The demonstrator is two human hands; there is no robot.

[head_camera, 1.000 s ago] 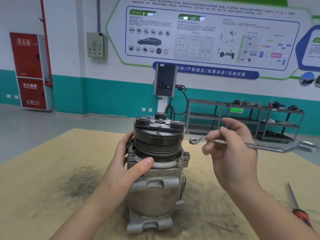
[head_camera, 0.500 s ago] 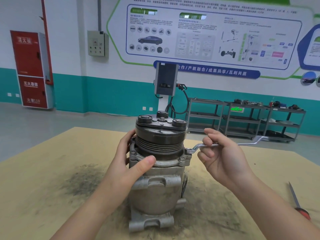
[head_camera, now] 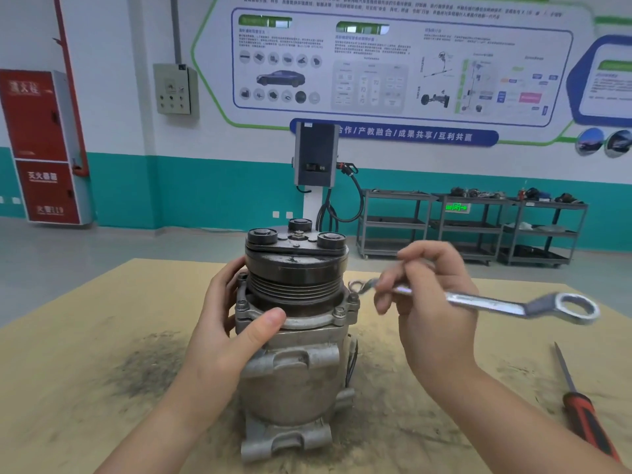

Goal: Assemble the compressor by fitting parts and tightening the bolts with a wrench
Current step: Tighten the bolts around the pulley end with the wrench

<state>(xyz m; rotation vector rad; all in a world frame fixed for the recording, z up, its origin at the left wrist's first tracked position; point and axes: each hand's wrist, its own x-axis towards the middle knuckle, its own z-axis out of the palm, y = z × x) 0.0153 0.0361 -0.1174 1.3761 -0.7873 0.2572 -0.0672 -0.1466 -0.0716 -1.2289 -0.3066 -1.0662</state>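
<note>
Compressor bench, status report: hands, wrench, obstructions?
Left hand grips upright grey metal compressor. Right hand holds silver double-ended ring wrench, small end beside right flange bolt. Nothing blocking.

**A vehicle training workshop**

A training workshop for car mechanics is shown. In the upper half of the frame, large wall posters with a car drawing, part pictures and diagrams are mounted on a white and teal wall. At the left edge a red fire cabinet is seen, with a grey switch box beside it. A charging post with a cable stands at centre. Metal shelf carts loaded with parts are lined up at the right. A stained wooden table fills the lower frame, where a compressor, a wrench and a screwdriver are seen.
</note>
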